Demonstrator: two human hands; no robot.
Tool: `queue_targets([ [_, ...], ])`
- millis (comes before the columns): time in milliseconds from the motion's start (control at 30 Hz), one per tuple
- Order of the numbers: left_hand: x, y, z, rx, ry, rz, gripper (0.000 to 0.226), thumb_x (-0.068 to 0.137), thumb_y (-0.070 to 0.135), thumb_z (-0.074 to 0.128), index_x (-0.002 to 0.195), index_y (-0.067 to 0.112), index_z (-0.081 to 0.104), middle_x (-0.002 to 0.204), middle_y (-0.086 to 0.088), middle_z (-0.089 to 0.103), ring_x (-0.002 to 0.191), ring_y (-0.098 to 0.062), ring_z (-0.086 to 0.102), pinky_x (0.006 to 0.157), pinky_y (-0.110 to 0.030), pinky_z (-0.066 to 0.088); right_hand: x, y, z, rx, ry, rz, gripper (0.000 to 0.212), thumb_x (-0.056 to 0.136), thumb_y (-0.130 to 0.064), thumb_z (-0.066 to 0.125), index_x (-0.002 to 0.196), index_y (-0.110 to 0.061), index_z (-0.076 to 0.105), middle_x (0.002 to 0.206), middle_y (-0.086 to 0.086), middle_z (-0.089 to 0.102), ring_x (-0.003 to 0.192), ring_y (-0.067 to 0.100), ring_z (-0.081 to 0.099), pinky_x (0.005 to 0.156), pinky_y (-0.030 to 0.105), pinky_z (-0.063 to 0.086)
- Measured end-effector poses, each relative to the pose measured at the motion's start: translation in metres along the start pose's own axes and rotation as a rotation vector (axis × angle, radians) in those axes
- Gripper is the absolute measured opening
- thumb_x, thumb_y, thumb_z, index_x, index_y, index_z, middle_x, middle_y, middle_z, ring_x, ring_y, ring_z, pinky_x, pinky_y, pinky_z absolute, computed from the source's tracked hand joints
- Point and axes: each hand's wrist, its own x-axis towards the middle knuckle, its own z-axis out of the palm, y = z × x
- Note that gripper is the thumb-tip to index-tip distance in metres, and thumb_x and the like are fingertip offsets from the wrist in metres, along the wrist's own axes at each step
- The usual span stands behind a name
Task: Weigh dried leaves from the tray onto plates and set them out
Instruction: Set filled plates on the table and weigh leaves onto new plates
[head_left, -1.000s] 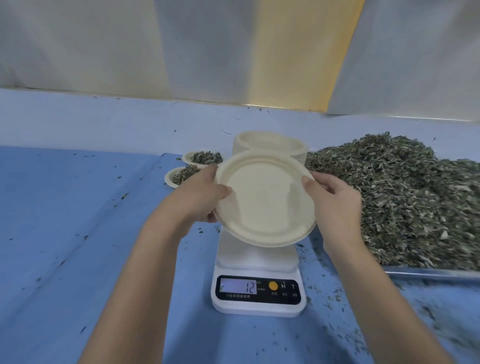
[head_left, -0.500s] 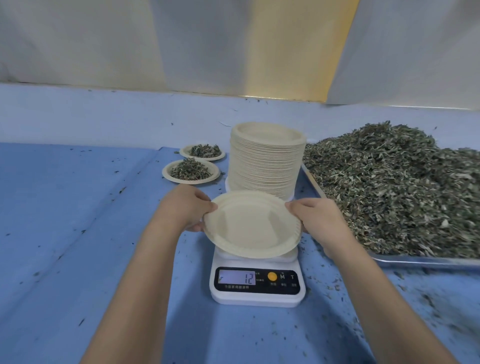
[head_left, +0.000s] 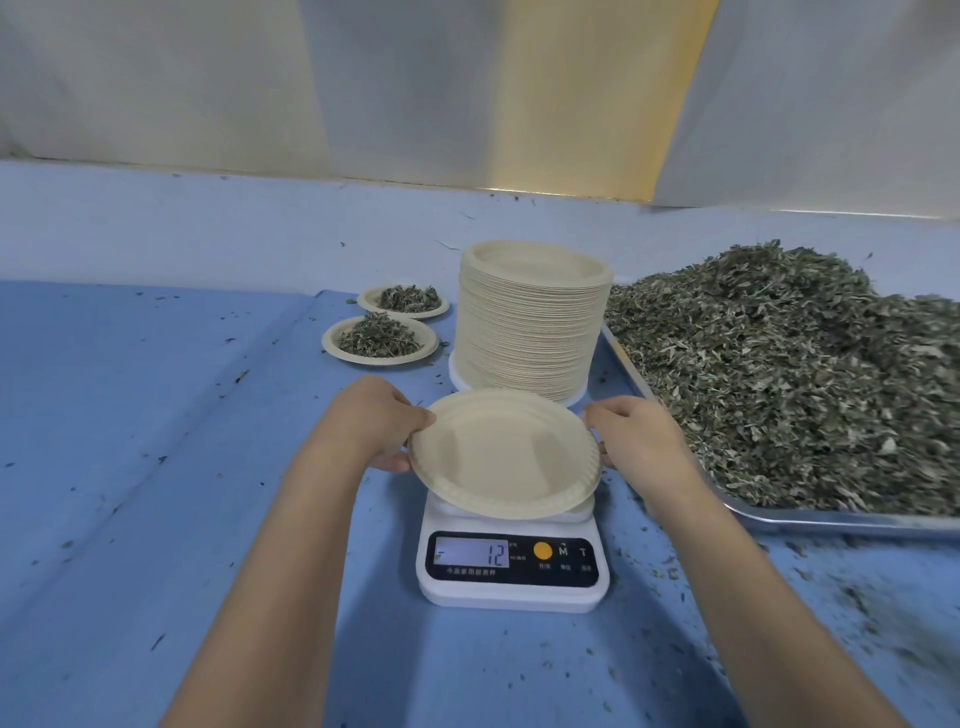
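White plastic digital scale (head_left: 511, 571) stood on the blue table (head_left: 130, 467), display reading 12; over its platform, one empty fluted paper plate (head_left: 498, 457), rim pinched by left hand (head_left: 374, 426) and right hand (head_left: 639, 441), bore no leaves yet; behind rose a tall plate stack (head_left: 530, 327); rightward, a metal tray (head_left: 831, 519) held crumbly dried leaves (head_left: 779, 364), heaped; farthest, two filled plates (head_left: 379, 340) were set out; most portions apparently remained.

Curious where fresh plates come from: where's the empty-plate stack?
Head view, centre: the plate stack stands just behind the scale, filled plates to its left, the leaf tray to its right.
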Motion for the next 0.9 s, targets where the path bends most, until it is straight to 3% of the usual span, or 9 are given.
queue_targets([
  [33,0.0,0.0,0.0,0.011,0.014,-0.002,0.016,0.091,0.023,0.062,0.087,0.008,0.061,0.084,-0.008,0.067,0.067,-0.025,0.068,0.069,-0.031,0.056,0.0,0.0,0.0,-0.011,0.02,-0.007,0.033,0.088,-0.013,0.052,0.102,0.017,0.056,0.082,0.035,0.057,0.068,0.047,0.045,0.075,0.06,0.048],
  [100,0.001,0.0,0.001,0.038,0.053,0.015,0.025,0.091,0.027,0.059,0.072,0.013,0.05,0.083,-0.01,0.067,0.075,-0.029,0.069,0.074,-0.034,0.055,0.002,0.003,-0.001,-0.038,0.065,-0.031,0.032,0.09,-0.014,0.051,0.104,0.013,0.058,0.093,0.033,0.062,0.063,0.037,0.047,0.063,0.048,0.046],
  [200,0.002,0.002,0.006,0.117,0.193,0.155,0.027,0.091,0.027,0.054,0.069,0.016,0.046,0.069,-0.006,0.056,0.062,-0.023,0.051,0.061,-0.03,0.045,0.007,0.009,-0.004,-0.035,0.111,-0.064,0.023,0.094,-0.019,0.049,0.099,-0.004,0.066,0.071,0.003,0.062,0.059,0.016,0.047,0.057,0.031,0.038],
  [267,0.0,0.005,0.011,0.175,0.295,0.283,0.023,0.092,0.024,0.052,0.073,0.013,0.052,0.067,-0.005,0.051,0.063,-0.02,0.041,0.057,-0.029,0.036,0.011,0.009,-0.008,0.004,0.148,-0.069,0.021,0.094,-0.019,0.049,0.104,-0.016,0.067,0.075,-0.012,0.058,0.072,0.015,0.056,0.064,0.029,0.039],
  [433,-0.014,0.024,0.034,0.205,0.347,0.572,0.022,0.093,0.018,0.049,0.095,0.009,0.069,0.093,-0.004,0.069,0.087,-0.022,0.062,0.078,-0.038,0.052,0.02,0.018,-0.026,-0.006,0.294,-0.095,0.026,0.092,-0.018,0.05,0.111,-0.018,0.067,0.095,-0.002,0.065,0.077,0.014,0.052,0.067,0.027,0.038],
  [567,-0.024,0.04,0.058,0.177,0.213,0.735,0.021,0.093,0.019,0.05,0.097,0.014,0.07,0.094,0.003,0.069,0.088,-0.013,0.06,0.078,-0.03,0.048,0.025,0.036,-0.044,-0.354,0.414,-0.187,0.027,0.091,-0.013,0.054,0.116,-0.012,0.065,0.119,0.008,0.061,0.106,0.023,0.052,0.083,0.033,0.042],
  [700,-0.031,0.059,0.078,0.159,0.117,0.832,0.021,0.093,0.021,0.051,0.092,0.013,0.07,0.086,0.001,0.069,0.082,-0.014,0.06,0.073,-0.027,0.043,0.039,0.055,-0.058,-0.755,0.465,-0.103,0.044,0.087,-0.019,0.06,0.131,-0.019,0.053,0.154,0.008,0.03,0.145,0.028,0.014,0.116,0.049,0.013],
  [800,-0.037,0.074,0.09,0.124,0.085,0.876,0.022,0.094,0.022,0.05,0.092,0.013,0.071,0.088,0.0,0.07,0.082,-0.014,0.061,0.076,-0.03,0.045,0.052,0.065,-0.063,-0.836,0.457,0.049,0.064,0.085,-0.03,0.064,0.142,-0.031,0.035,0.16,0.011,-0.007,0.144,0.04,-0.013,0.114,0.056,-0.003],
  [900,-0.043,0.083,0.102,0.102,0.075,0.916,0.022,0.094,0.022,0.051,0.096,0.016,0.071,0.091,0.004,0.069,0.081,-0.009,0.058,0.071,-0.02,0.042,0.062,0.072,-0.063,-0.854,0.449,0.165,0.082,0.081,-0.044,0.066,0.148,-0.038,0.019,0.156,0.015,-0.023,0.14,0.046,-0.022,0.112,0.061,-0.007],
])
